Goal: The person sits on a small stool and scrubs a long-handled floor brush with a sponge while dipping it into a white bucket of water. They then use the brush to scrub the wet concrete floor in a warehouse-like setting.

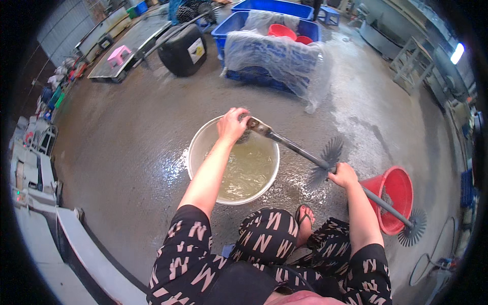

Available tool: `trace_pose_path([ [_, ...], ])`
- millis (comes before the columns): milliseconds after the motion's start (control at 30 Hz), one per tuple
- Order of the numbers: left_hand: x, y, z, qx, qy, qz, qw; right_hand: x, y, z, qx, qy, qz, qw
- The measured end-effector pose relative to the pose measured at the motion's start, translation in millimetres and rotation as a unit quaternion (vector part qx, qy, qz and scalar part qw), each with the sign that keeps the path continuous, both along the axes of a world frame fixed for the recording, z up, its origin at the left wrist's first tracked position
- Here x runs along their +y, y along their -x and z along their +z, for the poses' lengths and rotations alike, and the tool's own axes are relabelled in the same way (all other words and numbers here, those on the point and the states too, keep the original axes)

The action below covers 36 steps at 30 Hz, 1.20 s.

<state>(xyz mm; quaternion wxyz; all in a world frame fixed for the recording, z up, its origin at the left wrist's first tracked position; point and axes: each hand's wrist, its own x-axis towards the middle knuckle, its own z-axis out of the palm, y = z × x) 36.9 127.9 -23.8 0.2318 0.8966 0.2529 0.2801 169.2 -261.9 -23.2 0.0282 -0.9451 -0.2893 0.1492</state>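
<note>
A long dark metal shaft (297,148) slants across in front of me, from over a white tub to a red bucket. Bristly, fan-like dark discs ring it: one brush disc (332,150) by my right hand, another brush disc (414,227) at the far right end. My left hand (233,125) is closed at the shaft's flat, bolted left end, above the tub's far rim. Something dark and rough shows under those fingers; its kind is unclear. My right hand (344,175) wraps round the shaft. Cloudy water (246,170) stands in the white tub (190,158).
The red bucket (372,189) lies tipped at my right, the shaft crossing its mouth. Ahead are a blue crate (222,36) draped with clear plastic sheeting (264,53) and a black jerrycan (178,53). A pink stool (118,55) stands far left. The floor (127,117) looks wet.
</note>
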Motion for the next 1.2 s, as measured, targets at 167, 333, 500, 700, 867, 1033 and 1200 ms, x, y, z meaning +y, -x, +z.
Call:
trace_pose_path([
  [167, 14, -1, -3, -0.025, 0.014, 0.110, 0.993, 6, 2, -3, 0.007, 0.007, -0.004, 1.000],
  [333, 26, 3, 0, -0.015, 0.019, 0.085, 0.996, 6, -1, -7, 0.003, 0.006, 0.000, 1.000],
  [500, 3, 5, -12, -0.061, 0.000, 0.017, 0.998, 2, -2, -3, 0.011, 0.000, -0.010, 1.000],
  [700, 7, 12, -23, -0.113, -0.039, 0.008, 0.993, 4, 2, 0, 0.013, -0.004, -0.002, 1.000],
  [867, 29, 14, -1, -0.041, 0.065, 0.129, 0.989, 6, 0, -6, 0.003, 0.002, 0.001, 1.000],
  [1033, -5, 30, -31, -0.015, 0.026, -0.033, 0.999, 2, -7, -8, 0.008, 0.001, -0.001, 1.000],
  [1200, 1, 63, -37, 0.156, 0.066, -0.023, 0.985, -1, -4, -8, -0.012, 0.000, -0.001, 1.000],
])
